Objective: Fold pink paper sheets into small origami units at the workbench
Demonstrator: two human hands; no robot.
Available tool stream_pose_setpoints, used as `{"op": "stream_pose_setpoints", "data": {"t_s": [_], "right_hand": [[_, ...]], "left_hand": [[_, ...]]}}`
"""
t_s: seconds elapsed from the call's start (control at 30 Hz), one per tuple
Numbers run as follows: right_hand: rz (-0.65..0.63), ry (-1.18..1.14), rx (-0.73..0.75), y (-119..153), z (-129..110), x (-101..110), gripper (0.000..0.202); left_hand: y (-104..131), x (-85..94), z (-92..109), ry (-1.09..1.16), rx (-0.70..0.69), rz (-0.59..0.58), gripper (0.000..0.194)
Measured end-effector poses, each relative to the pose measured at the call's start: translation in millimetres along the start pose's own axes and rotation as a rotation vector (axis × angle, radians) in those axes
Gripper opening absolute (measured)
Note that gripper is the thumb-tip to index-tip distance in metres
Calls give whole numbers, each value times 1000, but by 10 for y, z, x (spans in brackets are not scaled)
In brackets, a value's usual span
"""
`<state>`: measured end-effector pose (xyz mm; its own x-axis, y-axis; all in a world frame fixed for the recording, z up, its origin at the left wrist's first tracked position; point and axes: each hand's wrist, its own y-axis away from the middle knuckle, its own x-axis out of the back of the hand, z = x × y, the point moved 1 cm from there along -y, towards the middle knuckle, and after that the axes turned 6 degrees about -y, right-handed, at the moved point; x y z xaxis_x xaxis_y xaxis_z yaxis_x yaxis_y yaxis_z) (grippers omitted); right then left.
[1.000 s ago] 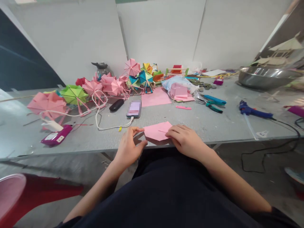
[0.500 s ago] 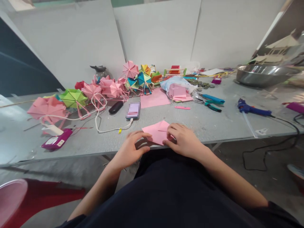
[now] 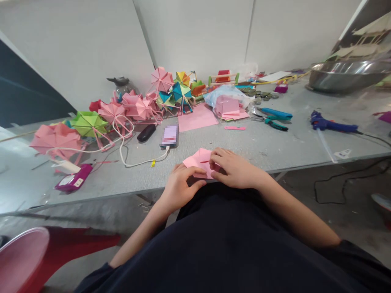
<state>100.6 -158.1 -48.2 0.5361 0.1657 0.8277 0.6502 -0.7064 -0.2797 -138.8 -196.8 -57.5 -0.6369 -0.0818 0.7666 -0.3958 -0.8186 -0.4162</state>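
Observation:
A folded pink paper (image 3: 199, 158) lies at the table's front edge, right before my body. My left hand (image 3: 183, 185) rests on its left part, thumb and fingers apart. On its right side my right hand (image 3: 233, 169) has curled fingers and thumb closed on the paper's edge. Beyond it a flat pink sheet (image 3: 197, 118) lies next to a plastic bag (image 3: 226, 97) with pink paper pieces (image 3: 229, 108). A small pink strip (image 3: 235, 128) is just in front of these.
Paper umbrellas (image 3: 88, 123), a phone (image 3: 169, 135) with a white cable and a purple power strip (image 3: 74, 178) are on the left. Pliers (image 3: 276, 123), a blue glue gun (image 3: 332, 123) and a metal bowl (image 3: 348, 77) stand to the right. A red stool (image 3: 61, 248) is at lower left.
My left hand has moved right, further over the folded paper, and the paper has turned slightly. My right hand stays at its right side. The camera view has shifted a little.

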Motion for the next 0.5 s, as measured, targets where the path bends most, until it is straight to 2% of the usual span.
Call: {"op": "stream_pose_setpoints", "data": {"t_s": [0.13,0.33,0.5], "right_hand": [[3,30,16,17,10,-24,10],[5,54,17,18,17,-52,13],[13,52,37,19,7,-53,13]], "left_hand": [[-33,-55,-7,-6,63,25,15],[-22,-72,-7,48,87,24,15],[-15,-90,-4,58,112,102,8]]}}
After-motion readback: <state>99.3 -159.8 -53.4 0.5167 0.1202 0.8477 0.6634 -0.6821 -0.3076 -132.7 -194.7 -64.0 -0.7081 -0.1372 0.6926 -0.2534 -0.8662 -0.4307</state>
